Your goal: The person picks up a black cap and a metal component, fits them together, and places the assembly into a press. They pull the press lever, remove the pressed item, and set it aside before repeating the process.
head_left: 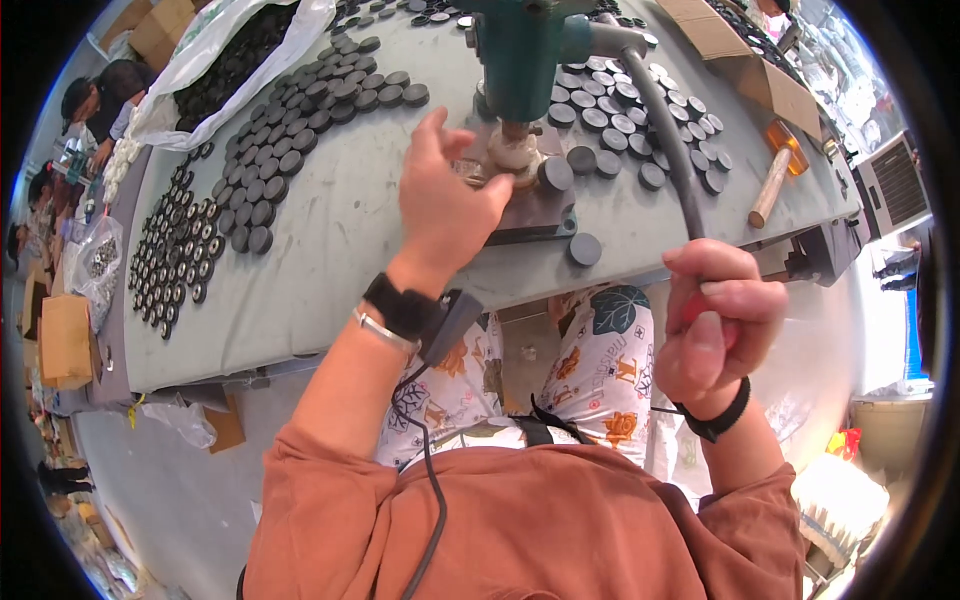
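Observation:
A green hand press (pixel 520 65) stands at the far middle of the table, its grey lever (pixel 668 130) slanting down to the right. My right hand (pixel 715 310) is closed round the lever's end, where a bit of red grip (pixel 732 332) shows between the fingers. Beside the press's ram (pixel 512 150), my left hand (pixel 445 200) has its thumb and fingers apart. Whether its fingertips touch a part under the ram is hard to see. A black round cap (pixel 555 174) leans at the right of the ram, and another black cap (pixel 585 249) lies near the front edge.
Many black caps (pixel 265 165) lie left of the press, beside metal-centred discs (pixel 180 245). More caps (pixel 612 138) lie right. A white bag (pixel 155 125) holds black pieces. A yellow-headed hammer (pixel 770 185) lies at right, near a cardboard box (pixel 785 95). People work at far left.

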Available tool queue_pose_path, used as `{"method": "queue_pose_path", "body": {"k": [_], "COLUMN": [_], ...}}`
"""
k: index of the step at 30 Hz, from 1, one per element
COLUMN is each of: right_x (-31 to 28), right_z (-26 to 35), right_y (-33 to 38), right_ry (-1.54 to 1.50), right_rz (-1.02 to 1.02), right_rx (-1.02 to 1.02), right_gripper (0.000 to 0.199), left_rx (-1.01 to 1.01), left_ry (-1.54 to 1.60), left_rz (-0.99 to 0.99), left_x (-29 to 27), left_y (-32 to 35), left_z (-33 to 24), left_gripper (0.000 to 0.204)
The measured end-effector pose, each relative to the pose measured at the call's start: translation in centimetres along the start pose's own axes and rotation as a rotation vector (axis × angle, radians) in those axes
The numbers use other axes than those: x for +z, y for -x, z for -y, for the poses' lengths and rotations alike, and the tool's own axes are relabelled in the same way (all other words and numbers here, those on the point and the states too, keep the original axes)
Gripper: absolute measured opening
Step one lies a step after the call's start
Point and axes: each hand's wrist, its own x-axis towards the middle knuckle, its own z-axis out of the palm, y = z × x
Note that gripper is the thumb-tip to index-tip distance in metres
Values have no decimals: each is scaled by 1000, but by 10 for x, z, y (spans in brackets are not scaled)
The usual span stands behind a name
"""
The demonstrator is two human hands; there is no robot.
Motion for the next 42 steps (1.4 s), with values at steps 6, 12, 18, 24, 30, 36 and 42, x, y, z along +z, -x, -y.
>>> {"method": "queue_pose_path", "body": {"k": [6,12,18,24,30,36,42], "right_x": [-5,-10,-31,-28,-15,-30,-24], "right_z": [2,37,10,17,26,24,34], "right_y": [-12,-79,-177,-170,-164,-153,-144], "right_ry": [26,139,736,696,607,526,358], "right_rz": [35,30,176,117,30,-9,-47], "right_rx": [-35,115,-1133,-978,-649,-316,-31], "right_gripper": [21,18,18,21,15,19,29], "left_rx": [148,170,297,418,335,173,41], "left_ry": [-147,-263,-474,-529,-808,-971,-972], "left_rz": [268,411,318,193,396,687,700], "left_x": [4,32,95,50,64,132,153], "left_y": [36,57,20,36,37,1,-40], "left_z": [-37,-49,-53,-77,-57,-59,-34], "left_gripper": [55,38,3,55,80,82,75]}}
